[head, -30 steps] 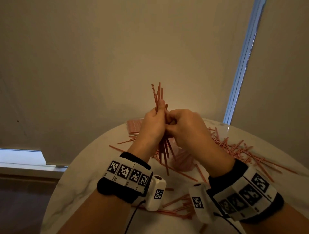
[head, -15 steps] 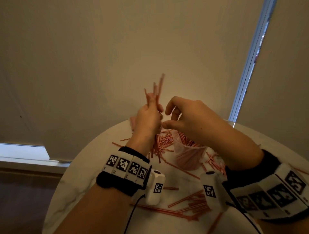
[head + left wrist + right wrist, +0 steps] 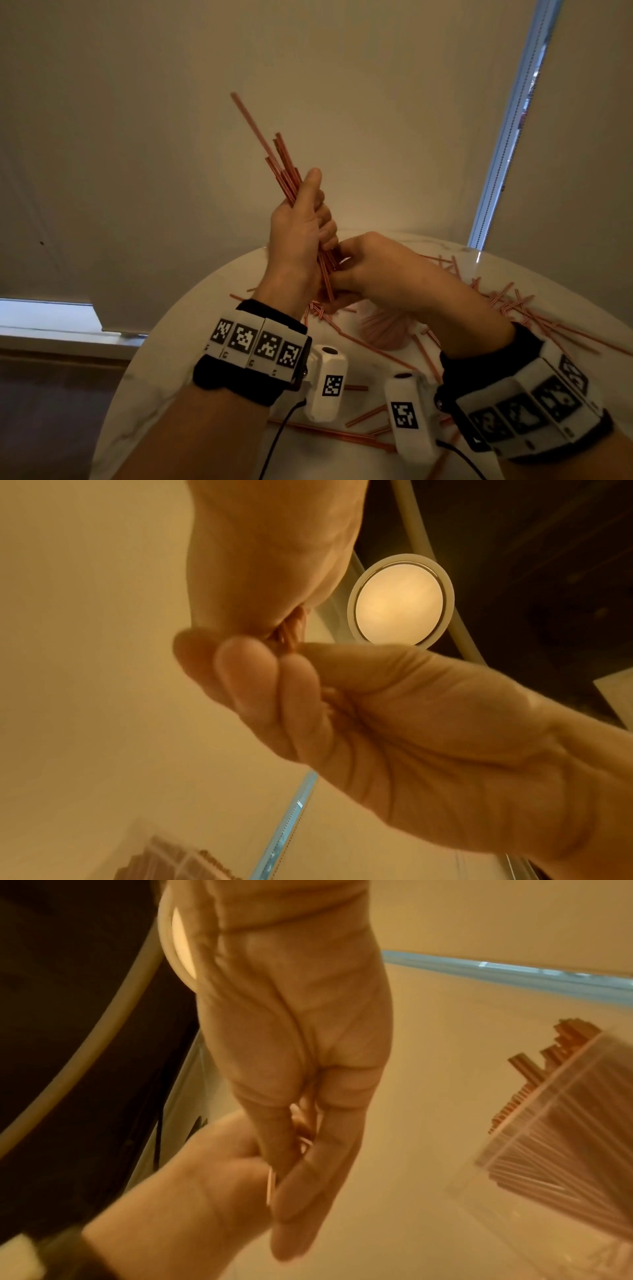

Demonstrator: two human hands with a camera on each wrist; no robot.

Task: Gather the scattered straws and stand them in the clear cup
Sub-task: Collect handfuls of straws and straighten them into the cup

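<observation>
1. Left hand point(image 3: 301, 240) clenched round the straw bundle point(image 3: 284, 171). Bundle now leans up-left with one straw poking well above the rest; 0.5 s ago it stood near upright.
2. Right hand point(image 3: 373, 270) has closed back in, fingers pinching the bundle's lower ends; 0.5 s ago it was apart and relaxed.
3. Clear cup point(image 3: 383, 329), holding straws, sits under the right forearm, mostly hidden.
4. Loose straws point(image 3: 513, 305) litter the table point(image 3: 164, 359) right of the hands; left rim bare.

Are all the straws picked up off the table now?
No, many loose straws lie scattered on the table while the left hand holds a bunch.
</observation>
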